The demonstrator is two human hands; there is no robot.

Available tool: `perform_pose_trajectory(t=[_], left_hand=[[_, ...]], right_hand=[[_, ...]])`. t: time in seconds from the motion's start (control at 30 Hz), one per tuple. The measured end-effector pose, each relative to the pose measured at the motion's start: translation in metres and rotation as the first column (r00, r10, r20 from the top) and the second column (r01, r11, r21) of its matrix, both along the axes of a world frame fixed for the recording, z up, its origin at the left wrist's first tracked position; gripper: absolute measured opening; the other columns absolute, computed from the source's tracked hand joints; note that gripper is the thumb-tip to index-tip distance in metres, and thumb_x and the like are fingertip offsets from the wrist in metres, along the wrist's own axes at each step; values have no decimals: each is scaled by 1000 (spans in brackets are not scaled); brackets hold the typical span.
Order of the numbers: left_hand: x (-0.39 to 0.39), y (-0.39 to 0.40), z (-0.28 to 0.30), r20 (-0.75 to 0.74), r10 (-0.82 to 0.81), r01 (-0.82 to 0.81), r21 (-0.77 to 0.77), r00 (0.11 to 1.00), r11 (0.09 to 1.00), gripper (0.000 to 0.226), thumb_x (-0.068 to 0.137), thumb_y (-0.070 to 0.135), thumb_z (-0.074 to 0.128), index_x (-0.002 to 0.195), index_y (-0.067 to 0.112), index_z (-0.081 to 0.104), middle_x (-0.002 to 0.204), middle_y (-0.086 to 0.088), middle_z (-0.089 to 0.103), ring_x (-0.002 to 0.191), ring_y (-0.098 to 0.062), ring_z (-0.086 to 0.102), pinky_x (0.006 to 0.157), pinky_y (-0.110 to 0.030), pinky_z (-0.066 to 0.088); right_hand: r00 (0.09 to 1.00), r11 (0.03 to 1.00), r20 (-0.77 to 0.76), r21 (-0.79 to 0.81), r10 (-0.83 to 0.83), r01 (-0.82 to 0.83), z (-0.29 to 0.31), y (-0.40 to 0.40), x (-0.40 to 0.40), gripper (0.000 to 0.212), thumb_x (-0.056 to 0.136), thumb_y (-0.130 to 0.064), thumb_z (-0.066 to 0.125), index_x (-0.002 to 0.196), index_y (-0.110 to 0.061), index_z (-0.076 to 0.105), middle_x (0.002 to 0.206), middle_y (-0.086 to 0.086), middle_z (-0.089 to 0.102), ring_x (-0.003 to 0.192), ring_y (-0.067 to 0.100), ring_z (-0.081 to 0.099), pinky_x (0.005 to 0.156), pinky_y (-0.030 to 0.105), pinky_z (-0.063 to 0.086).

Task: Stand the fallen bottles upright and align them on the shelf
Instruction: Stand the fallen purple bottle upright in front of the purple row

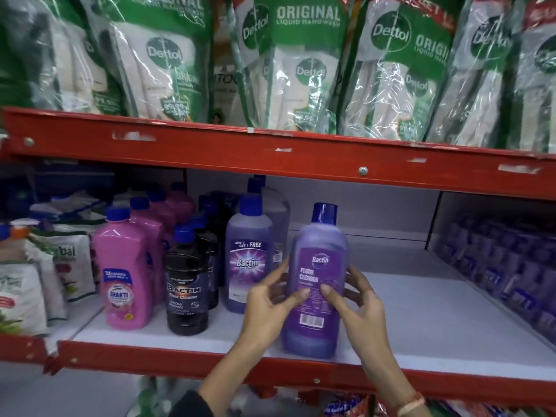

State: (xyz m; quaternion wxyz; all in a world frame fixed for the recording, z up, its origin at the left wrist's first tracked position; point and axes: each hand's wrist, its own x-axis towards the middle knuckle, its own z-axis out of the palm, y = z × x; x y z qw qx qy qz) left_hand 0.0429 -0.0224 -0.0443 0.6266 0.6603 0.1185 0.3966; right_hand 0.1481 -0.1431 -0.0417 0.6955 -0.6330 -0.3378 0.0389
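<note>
A purple floor cleaner bottle (319,266) with a blue cap stands upright near the front edge of the white shelf (421,311), its back label facing me. My left hand (270,305) grips its left side and my right hand (358,305) grips its right side, thumbs on the label. Just to its left stands another purple bottle (248,251), with more purple ones behind it. Further left are rows of black bottles (188,284) and pink bottles (126,266), all upright.
A red shelf beam (270,158) runs low above the bottle caps, with green refill pouches (301,64) on top. White pouches (39,272) fill the left end. Purple packs (511,272) line the right side. The red front lip (180,359) edges the shelf.
</note>
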Motion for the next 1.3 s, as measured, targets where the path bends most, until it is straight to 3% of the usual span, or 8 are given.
perform_pose_trajectory(t=[0.2,0.33,0.57,0.73,0.9,1.07,1.2,1.3], left_hand=[[-57,32,-11,130,101,-101,-2,986,995,64,64,12,78,119,38,59,115,-2,71,99,-8,71,80,-20,58],[-69,42,-19,122,144,-145,7,982,989,63,65,16,78,119,42,57,127,-7,65,111,-15,66,96,-38,53],[-69,44,-28,92,180,-177,-32,979,984,28,85,39,54,111,38,64,116,8,71,106,-5,67,77,-14,54],[-71,45,-34,99,164,-161,-40,982,986,15,74,28,67,86,23,75,89,5,78,88,-8,70,75,-16,55],[-71,45,-30,8,42,-42,42,999,998,55,67,24,74,119,15,59,121,-10,67,111,-21,64,88,-23,54],[-67,42,-27,-128,-40,55,115,991,992,95,66,32,80,143,37,25,144,5,47,130,-4,48,108,-28,44],[-72,43,-31,-70,37,-26,150,997,988,87,69,30,78,134,57,27,143,14,48,122,6,53,89,-12,50],[-73,38,-37,-55,214,-197,224,975,955,83,75,33,73,137,59,25,142,6,52,123,-6,56,99,-32,52]], right_hand=[[982,976,53,113,179,-184,-11,43,-45,61,69,-32,77,124,-36,51,121,-15,63,103,-6,65,66,11,56],[976,967,83,141,202,-213,-16,55,-54,56,71,-29,78,119,-41,54,116,-20,67,106,-1,65,72,12,57],[961,980,214,132,-176,150,-37,53,-69,36,72,-43,75,103,-33,59,105,-17,65,102,-3,63,74,14,60],[983,999,182,32,7,-13,-35,50,-70,41,80,-49,63,120,-42,56,119,-25,58,110,-18,56,77,2,52],[927,932,203,-251,316,-263,-21,43,-47,57,60,-82,63,112,-61,53,126,-28,46,113,-22,48,80,0,46],[811,782,-27,-249,584,-572,-25,46,-31,64,70,-46,84,127,-44,55,131,-12,65,121,10,62,100,34,51],[850,832,4,-207,527,-515,-27,42,-26,61,69,-36,86,122,-44,55,125,-16,66,116,12,66,90,29,58],[925,917,45,-162,377,-365,-31,44,-25,50,79,-27,77,122,-40,57,115,-13,71,109,12,68,90,36,60]])
